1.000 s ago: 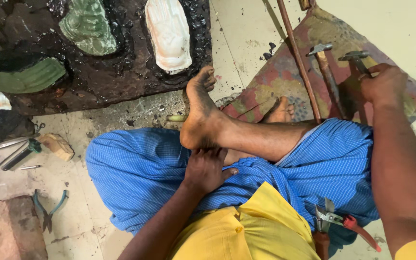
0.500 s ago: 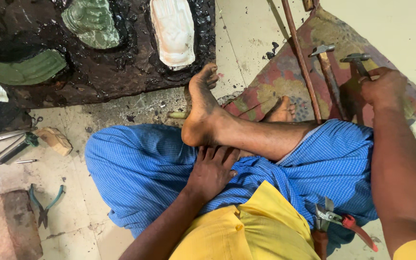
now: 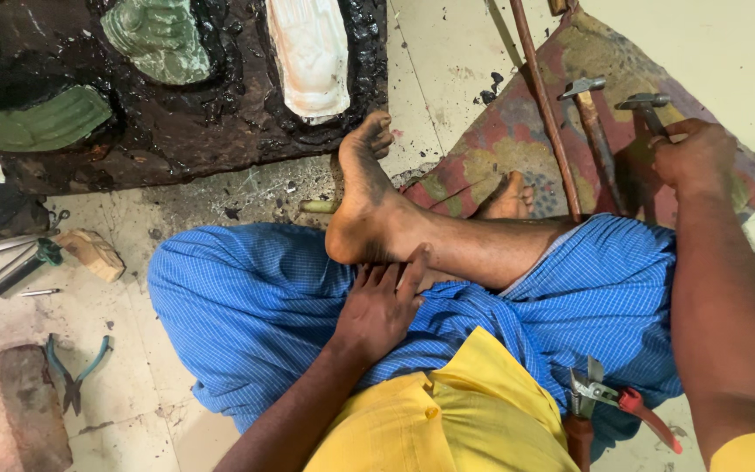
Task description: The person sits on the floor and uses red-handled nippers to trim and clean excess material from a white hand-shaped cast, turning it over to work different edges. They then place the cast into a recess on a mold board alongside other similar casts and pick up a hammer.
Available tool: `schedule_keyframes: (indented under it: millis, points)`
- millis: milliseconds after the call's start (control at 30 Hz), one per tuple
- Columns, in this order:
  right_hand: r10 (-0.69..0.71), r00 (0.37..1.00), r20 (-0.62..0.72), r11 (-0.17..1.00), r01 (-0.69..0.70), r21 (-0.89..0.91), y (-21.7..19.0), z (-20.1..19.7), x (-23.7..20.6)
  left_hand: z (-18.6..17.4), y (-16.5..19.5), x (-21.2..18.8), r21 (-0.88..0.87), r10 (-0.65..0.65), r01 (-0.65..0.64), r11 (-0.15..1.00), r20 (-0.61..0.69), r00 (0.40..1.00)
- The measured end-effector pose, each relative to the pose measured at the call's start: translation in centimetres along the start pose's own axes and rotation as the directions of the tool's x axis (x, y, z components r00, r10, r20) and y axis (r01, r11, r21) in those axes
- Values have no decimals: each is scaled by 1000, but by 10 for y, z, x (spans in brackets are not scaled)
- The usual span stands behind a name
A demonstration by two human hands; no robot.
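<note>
Pale floor, gritty with dark crumbs and dust; person sits cross-legged on it, blue checked cloth over the knees, yellow shirt at near edge. Far left: a slab of black pitch (image 3: pixel 220 122) with pressed metal reliefs bedded in it, one green relief (image 3: pixel 157 37), one whitish relief (image 3: pixel 311 54), another green piece at the slab's left. Far right: a worn patterned cushion (image 3: pixel 491 149) lying on the floor, a long rusty rod (image 3: pixel 545 105) across it.

Progress, as a judgement: no tool is on the reliefs, and both sit untouched in the pitch. Work at the slab looks paused at tool selection; any striking or chasing is not yet in hand.

Right hand (image 3: pixel 696 157): out at far right over the cushion, fingers curled and clenched round the handle of a small hammer (image 3: pixel 648 107), its head pointing far. Hammer sits on the cushion, not lifted clear as far as I can tell. A second hammer (image 3: pixel 585 100) lies just beside it to the left, untouched.

Left hand (image 3: pixel 379 306): loose, fingers spread, resting on the lap against the ankle of the crossed foot. Holds nothing.

Elsewhere: teal-handled pliers (image 3: pixel 76 371) near left, wooden block (image 3: pixel 91 253) and loose steel tools at left, red-handled snips (image 3: pixel 618 404) near right beside the knee.
</note>
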State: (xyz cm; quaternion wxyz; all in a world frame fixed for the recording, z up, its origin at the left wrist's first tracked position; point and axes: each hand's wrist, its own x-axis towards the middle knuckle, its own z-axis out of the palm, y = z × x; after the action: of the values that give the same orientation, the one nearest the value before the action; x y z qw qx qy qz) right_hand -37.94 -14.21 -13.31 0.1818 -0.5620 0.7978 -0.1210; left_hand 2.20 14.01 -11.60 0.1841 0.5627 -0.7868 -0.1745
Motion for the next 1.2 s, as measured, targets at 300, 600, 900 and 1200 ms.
schedule_keyframes:
  millis: [300,600,900,1200]
  points:
    - [-46,999,23,999,46,-9,11,8,10,1,6,4,379,177,-157,912,-20,984]
    - [-29,999,34,1000,29,6,16,9,11,-11,3,0,102,-126,128,986,-34,991]
    - [-60,996,66,997,64,-50,18,10,10,-78,-26,-10,-167,-478,470,867,-8,878]
    - [-22,973,231,961,84,-265,13,5,16,-100,-126,72,-239,-401,321,916,-532,746]
